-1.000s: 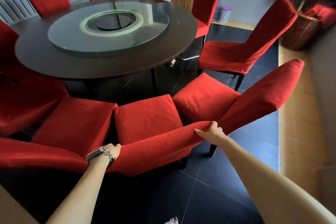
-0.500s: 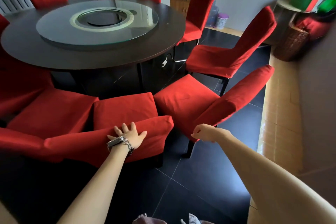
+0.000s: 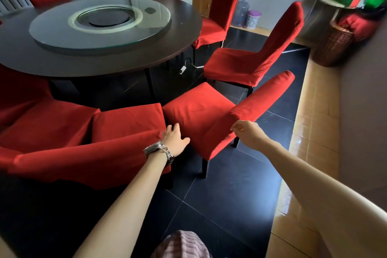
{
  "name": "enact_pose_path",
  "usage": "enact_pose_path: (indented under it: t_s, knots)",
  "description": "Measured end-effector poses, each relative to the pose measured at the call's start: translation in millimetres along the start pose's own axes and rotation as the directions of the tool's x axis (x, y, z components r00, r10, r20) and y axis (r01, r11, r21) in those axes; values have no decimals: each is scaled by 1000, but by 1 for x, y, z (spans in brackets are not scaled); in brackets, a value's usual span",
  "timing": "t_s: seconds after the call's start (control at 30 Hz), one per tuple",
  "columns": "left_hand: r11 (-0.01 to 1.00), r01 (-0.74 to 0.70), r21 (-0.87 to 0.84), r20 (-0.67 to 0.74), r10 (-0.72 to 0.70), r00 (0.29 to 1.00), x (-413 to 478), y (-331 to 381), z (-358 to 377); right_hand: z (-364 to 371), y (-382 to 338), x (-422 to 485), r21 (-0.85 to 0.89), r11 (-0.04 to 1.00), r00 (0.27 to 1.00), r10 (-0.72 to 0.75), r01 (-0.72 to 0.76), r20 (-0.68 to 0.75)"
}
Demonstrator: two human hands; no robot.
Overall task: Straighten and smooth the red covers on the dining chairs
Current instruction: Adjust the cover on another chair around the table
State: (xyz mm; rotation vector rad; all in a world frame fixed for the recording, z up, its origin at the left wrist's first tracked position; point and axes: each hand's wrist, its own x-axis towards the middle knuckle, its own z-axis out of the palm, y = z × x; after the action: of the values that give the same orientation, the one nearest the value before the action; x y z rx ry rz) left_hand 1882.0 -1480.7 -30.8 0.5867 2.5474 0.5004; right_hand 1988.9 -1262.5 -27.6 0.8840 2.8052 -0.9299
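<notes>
Several red-covered dining chairs ring a round dark table [image 3: 129, 59]. The nearest chair's cover [image 3: 83, 159] spans its backrest below me, slightly rumpled at its right end. My left hand [image 3: 174, 139], wearing a metal bracelet, is open with spread fingers at that right end, over the gap to the neighbouring chair. That neighbouring chair's cover [image 3: 196, 107] has a smooth seat and a backrest slanting up to the right. My right hand [image 3: 247, 132] hovers with loosely curled fingers at the near lower corner of this backrest and holds nothing that I can see.
A glass turntable [image 3: 100, 25] tops the table. Another red chair [image 3: 251, 63] stands further right. A wicker basket [image 3: 333, 48] sits at the right wall, and a water bottle [image 3: 243, 10] and a small bin [image 3: 253, 19] at the back. The floor is dark tile with a tan strip [image 3: 314, 111].
My right hand let go of the near chair's backrest and moved right to the neighbouring chair's back. My left hand slid along the near backrest to its right end. The view shifted right.
</notes>
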Motion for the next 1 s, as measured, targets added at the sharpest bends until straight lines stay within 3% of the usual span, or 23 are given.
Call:
enact_pose_path:
  t_s: [0.23,0.4,0.57,0.7,0.83,1.0]
  knots:
    - [995,-100,28,123,95,988,43,74,-8,-45,36,30,-98,995,992,-39,28,-121]
    - [974,-212,73,314,179,932,92,123,1,-73,68,63,-210,977,996,-54,39,-65]
    - [950,-298,96,390,239,889,134,171,16,-95,91,97,-230,972,999,-49,52,19]
    - [905,-325,275,455,176,873,164,192,35,-108,111,120,-234,972,1000,-15,19,15]
    - [781,-324,534,437,73,897,180,201,47,-109,132,135,-192,980,999,53,-50,9]
    - [798,-252,547,465,-40,884,203,209,49,-121,156,161,-135,972,981,193,-193,-14]
